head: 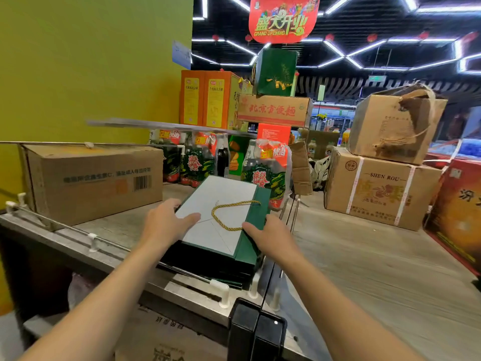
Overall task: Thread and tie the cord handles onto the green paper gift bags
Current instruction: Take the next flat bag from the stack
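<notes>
Both hands lie open on the flattened gift bag [221, 201], left hand [166, 222] and right hand [270, 237] flanking the gold cord handle [229, 214]; the stack of bags [208, 267] beneath is mostly hidden.

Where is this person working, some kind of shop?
Most likely a newly opened shop or supermarket. A red "Grand Opening" banner hangs overhead, shrink-wrapped packs of bottled drinks and stacked cartons stand around, and the hands rest on a pile of flat green gift bags on a metal cart.
</notes>
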The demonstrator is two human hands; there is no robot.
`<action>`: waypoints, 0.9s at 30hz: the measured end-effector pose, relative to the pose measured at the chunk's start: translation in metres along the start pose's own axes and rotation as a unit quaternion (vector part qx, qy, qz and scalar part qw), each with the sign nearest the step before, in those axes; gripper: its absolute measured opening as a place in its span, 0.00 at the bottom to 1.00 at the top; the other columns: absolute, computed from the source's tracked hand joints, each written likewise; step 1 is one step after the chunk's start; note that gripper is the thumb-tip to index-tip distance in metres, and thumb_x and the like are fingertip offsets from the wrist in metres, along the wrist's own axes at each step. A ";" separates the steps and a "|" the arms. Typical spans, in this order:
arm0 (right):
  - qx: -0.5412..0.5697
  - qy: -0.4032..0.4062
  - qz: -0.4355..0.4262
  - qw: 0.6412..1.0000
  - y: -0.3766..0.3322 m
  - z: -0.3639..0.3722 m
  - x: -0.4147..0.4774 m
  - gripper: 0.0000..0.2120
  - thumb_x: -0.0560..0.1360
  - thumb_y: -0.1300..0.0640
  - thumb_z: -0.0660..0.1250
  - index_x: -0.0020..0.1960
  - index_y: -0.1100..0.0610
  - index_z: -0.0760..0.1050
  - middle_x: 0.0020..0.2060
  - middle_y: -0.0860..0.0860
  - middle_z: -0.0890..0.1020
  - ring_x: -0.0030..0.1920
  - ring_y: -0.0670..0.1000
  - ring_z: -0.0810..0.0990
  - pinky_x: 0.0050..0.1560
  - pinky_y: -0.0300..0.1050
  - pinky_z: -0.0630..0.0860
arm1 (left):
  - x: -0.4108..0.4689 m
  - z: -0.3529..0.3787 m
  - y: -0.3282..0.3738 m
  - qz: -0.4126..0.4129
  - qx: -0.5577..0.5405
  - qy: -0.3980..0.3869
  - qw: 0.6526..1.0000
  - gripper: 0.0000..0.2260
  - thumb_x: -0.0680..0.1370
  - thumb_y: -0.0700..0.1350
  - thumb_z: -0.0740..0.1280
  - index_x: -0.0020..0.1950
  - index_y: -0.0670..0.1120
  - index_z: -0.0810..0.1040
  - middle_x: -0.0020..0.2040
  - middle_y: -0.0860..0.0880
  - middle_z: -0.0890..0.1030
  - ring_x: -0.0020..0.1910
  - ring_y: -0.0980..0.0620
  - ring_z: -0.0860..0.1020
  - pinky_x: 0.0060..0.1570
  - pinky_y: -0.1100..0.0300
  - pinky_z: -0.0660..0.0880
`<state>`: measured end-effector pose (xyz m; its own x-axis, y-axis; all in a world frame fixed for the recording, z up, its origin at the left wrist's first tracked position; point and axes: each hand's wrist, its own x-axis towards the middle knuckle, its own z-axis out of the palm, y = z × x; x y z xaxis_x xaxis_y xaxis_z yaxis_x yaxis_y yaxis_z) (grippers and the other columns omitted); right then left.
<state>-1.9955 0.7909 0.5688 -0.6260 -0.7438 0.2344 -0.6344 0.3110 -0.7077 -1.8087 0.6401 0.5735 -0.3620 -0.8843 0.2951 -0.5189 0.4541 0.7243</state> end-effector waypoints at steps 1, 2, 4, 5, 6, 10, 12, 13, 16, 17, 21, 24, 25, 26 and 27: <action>-0.013 -0.004 0.012 1.000 0.001 0.002 0.000 0.18 0.78 0.40 0.69 0.56 0.54 0.76 0.49 0.49 0.84 0.50 0.53 0.83 0.51 0.54 0.82 | 0.001 0.004 -0.003 -0.002 0.016 -0.006 1.000 0.31 0.74 0.66 0.70 0.70 0.48 0.75 0.62 0.49 0.82 0.63 0.45 0.76 0.52 0.52 0.75; -0.025 -0.006 0.019 0.999 0.004 0.003 0.000 0.19 0.78 0.39 0.68 0.55 0.55 0.76 0.48 0.50 0.83 0.48 0.53 0.82 0.51 0.56 0.82 | 0.003 0.009 -0.008 0.000 0.037 -0.011 0.999 0.32 0.72 0.70 0.66 0.67 0.51 0.77 0.58 0.51 0.83 0.61 0.45 0.76 0.51 0.51 0.75; -0.047 -0.003 0.020 0.999 0.009 0.006 0.001 0.19 0.78 0.39 0.68 0.56 0.54 0.76 0.49 0.50 0.83 0.49 0.54 0.82 0.52 0.56 0.82 | 0.005 0.016 -0.014 0.000 0.088 -0.014 0.996 0.33 0.69 0.75 0.60 0.64 0.55 0.79 0.55 0.53 0.84 0.61 0.44 0.76 0.52 0.50 0.75; -0.057 -0.003 0.019 0.998 0.010 0.007 0.001 0.20 0.77 0.38 0.68 0.58 0.53 0.76 0.50 0.50 0.82 0.50 0.54 0.82 0.52 0.56 0.82 | 0.003 0.017 -0.013 -0.004 0.105 -0.015 0.994 0.31 0.70 0.74 0.61 0.65 0.56 0.78 0.56 0.53 0.84 0.62 0.43 0.75 0.54 0.50 0.74; -0.066 -0.001 0.015 0.998 0.013 0.008 0.002 0.22 0.76 0.36 0.67 0.59 0.52 0.75 0.52 0.50 0.82 0.52 0.55 0.82 0.53 0.56 0.82 | 0.001 0.018 -0.012 -0.009 0.119 -0.014 0.993 0.29 0.73 0.72 0.62 0.66 0.56 0.77 0.59 0.52 0.83 0.64 0.42 0.73 0.57 0.49 0.72; -0.104 0.015 0.018 0.994 0.025 0.013 0.006 0.40 0.62 0.23 0.55 0.63 0.48 0.73 0.57 0.50 0.78 0.58 0.54 0.77 0.56 0.57 0.80 | -0.004 0.021 -0.004 -0.013 0.169 -0.010 0.985 0.27 0.77 0.68 0.63 0.72 0.55 0.73 0.65 0.50 0.80 0.68 0.41 0.70 0.61 0.48 0.67; -0.120 0.014 0.016 0.992 0.029 0.014 0.011 0.41 0.62 0.22 0.53 0.63 0.48 0.73 0.57 0.50 0.78 0.60 0.54 0.75 0.57 0.58 0.79 | -0.002 0.021 -0.003 -0.012 0.164 -0.021 0.986 0.27 0.78 0.66 0.64 0.73 0.54 0.72 0.66 0.49 0.80 0.67 0.42 0.72 0.62 0.48 0.68; -0.127 0.017 0.014 0.992 0.029 0.011 0.011 0.39 0.63 0.22 0.53 0.62 0.47 0.73 0.57 0.50 0.79 0.59 0.55 0.76 0.57 0.57 0.79 | -0.002 0.021 -0.001 -0.010 0.170 -0.024 0.985 0.26 0.79 0.64 0.63 0.73 0.53 0.72 0.65 0.49 0.80 0.67 0.42 0.74 0.63 0.47 0.69; -0.151 0.020 0.010 0.988 0.023 -0.005 0.006 0.35 0.67 0.25 0.52 0.60 0.48 0.74 0.56 0.51 0.80 0.60 0.56 0.76 0.59 0.57 0.78 | -0.003 0.020 0.013 0.019 0.215 -0.019 0.976 0.20 0.82 0.58 0.61 0.71 0.52 0.73 0.64 0.48 0.81 0.66 0.42 0.74 0.63 0.48 0.69; -0.168 0.020 0.007 0.986 0.019 -0.013 0.000 0.33 0.70 0.27 0.53 0.61 0.50 0.75 0.57 0.52 0.80 0.62 0.57 0.75 0.61 0.57 0.77 | -0.005 0.020 0.022 0.029 0.227 -0.019 0.973 0.19 0.82 0.57 0.61 0.70 0.51 0.73 0.64 0.48 0.81 0.66 0.42 0.74 0.63 0.49 0.69; -0.261 0.018 -0.014 0.965 0.019 -0.046 -0.016 0.25 0.82 0.40 0.59 0.69 0.56 0.72 0.66 0.57 0.75 0.67 0.60 0.71 0.67 0.56 0.72 | -0.022 0.030 0.063 0.095 0.252 -0.028 0.963 0.19 0.82 0.56 0.61 0.70 0.50 0.73 0.66 0.48 0.79 0.67 0.42 0.73 0.63 0.48 0.69; -0.322 0.009 -0.016 0.947 0.030 -0.068 -0.026 0.22 0.82 0.41 0.59 0.67 0.56 0.72 0.66 0.57 0.76 0.66 0.59 0.72 0.66 0.56 0.71 | -0.043 0.048 0.099 0.157 0.291 -0.035 0.943 0.20 0.82 0.57 0.61 0.70 0.50 0.73 0.66 0.48 0.79 0.66 0.42 0.74 0.61 0.49 0.71; -0.339 0.008 -0.014 0.941 0.034 -0.076 -0.031 0.23 0.82 0.41 0.59 0.68 0.56 0.72 0.66 0.56 0.75 0.66 0.58 0.72 0.66 0.56 0.71 | -0.051 0.054 0.111 0.173 0.301 -0.039 0.937 0.20 0.81 0.57 0.61 0.70 0.50 0.72 0.66 0.48 0.78 0.65 0.43 0.74 0.60 0.49 0.71; -0.354 0.007 -0.011 0.935 0.039 -0.085 -0.037 0.23 0.82 0.41 0.58 0.69 0.56 0.71 0.66 0.56 0.75 0.67 0.58 0.72 0.66 0.56 0.71 | -0.059 0.061 0.122 0.187 0.309 -0.043 0.932 0.20 0.81 0.58 0.61 0.70 0.50 0.73 0.65 0.48 0.78 0.64 0.43 0.74 0.59 0.49 0.72; -0.367 0.006 -0.006 0.930 0.044 -0.095 -0.043 0.23 0.82 0.41 0.58 0.70 0.56 0.71 0.67 0.56 0.75 0.67 0.59 0.72 0.66 0.56 0.71 | -0.067 0.069 0.133 0.200 0.309 -0.046 0.929 0.19 0.81 0.58 0.61 0.68 0.50 0.73 0.64 0.48 0.79 0.63 0.43 0.75 0.57 0.49 0.72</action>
<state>-2.0398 0.8932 0.5909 -0.6193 -0.7445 0.2494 -0.7773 0.6262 -0.0609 -1.9065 0.7669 0.6071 -0.6716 -0.6317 0.3872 -0.6641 0.7450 0.0635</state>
